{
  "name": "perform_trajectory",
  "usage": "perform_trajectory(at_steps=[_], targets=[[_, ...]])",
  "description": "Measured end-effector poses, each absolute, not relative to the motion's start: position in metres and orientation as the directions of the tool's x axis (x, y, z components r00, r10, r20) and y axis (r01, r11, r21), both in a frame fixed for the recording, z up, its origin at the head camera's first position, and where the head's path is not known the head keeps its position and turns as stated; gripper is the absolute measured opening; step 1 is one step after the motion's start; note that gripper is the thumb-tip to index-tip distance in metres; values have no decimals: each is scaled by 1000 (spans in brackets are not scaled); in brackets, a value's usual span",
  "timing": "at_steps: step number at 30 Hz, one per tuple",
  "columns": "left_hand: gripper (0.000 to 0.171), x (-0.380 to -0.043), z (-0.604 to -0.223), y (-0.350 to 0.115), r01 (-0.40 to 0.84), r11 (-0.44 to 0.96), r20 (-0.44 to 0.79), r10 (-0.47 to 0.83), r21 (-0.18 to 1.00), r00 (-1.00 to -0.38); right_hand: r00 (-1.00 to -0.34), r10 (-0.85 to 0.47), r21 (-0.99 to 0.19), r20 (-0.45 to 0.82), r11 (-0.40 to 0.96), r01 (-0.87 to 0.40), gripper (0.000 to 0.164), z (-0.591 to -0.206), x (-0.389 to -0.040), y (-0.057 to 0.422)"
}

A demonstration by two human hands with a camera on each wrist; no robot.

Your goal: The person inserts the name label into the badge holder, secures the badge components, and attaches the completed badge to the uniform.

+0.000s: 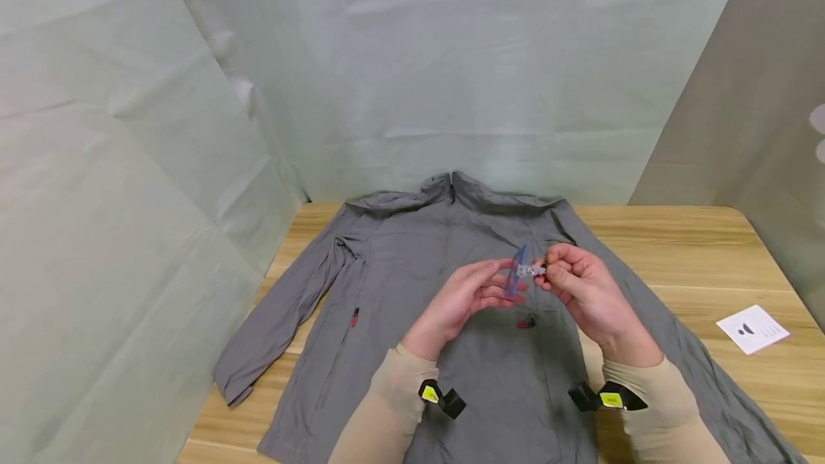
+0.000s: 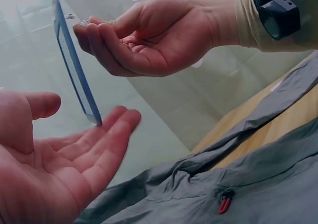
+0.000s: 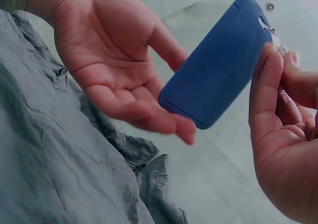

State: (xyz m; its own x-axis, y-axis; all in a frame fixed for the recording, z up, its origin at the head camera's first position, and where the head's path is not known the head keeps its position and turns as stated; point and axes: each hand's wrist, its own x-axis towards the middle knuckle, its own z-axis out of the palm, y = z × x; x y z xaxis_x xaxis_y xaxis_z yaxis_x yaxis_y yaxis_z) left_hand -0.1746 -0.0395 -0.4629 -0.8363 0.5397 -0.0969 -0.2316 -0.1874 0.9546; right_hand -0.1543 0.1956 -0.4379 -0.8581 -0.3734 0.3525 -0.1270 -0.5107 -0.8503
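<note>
A flat blue badge holder (image 3: 211, 62) hangs in the air, tilted, above a grey jacket (image 1: 406, 271). Attached at its slotted end is a small clear strap (image 1: 527, 271) with a metal snap. My right hand (image 1: 593, 296) pinches the strap's far end between thumb and fingers; whatever clip lies inside the pinch is mostly hidden. My left hand (image 1: 457, 296) is palm up with its fingers extended, and in the left wrist view the holder's lower edge meets those fingers (image 2: 107, 147). The left thumb stands apart from the holder in that view.
The jacket lies spread on a wooden table (image 1: 696, 249), collar to the back, with red zipper pulls (image 1: 354, 317). A white printed card (image 1: 753, 329) lies at the table's right. Pale sheeting (image 1: 464, 56) rises behind the table and at its left side.
</note>
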Motion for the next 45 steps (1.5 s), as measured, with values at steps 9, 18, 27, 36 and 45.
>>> perform_trajectory(at_steps=[9,18,27,36,45], targets=[[49,-182,-461,-52,-225,-290,-89,415,930,-905,-893,-317,-843,320,-526,-116,21,-439,-154,197],[30,-187,-459,-63,-163,-349,-56,297,923,-953,-953,-163,-818,255,-562,-123,31,-434,-151,194],[14,-187,-455,-70,-152,-389,-44,274,909,-961,-969,-90,-838,230,-524,-151,30,-431,-151,193],[17,-188,-452,-73,-141,-398,-22,289,906,-957,-973,-91,-860,212,-491,-142,26,-431,-153,194],[18,-186,-447,-76,-144,-396,-23,294,907,-955,-978,-71,-850,196,-509,-134,26,-428,-153,193]])
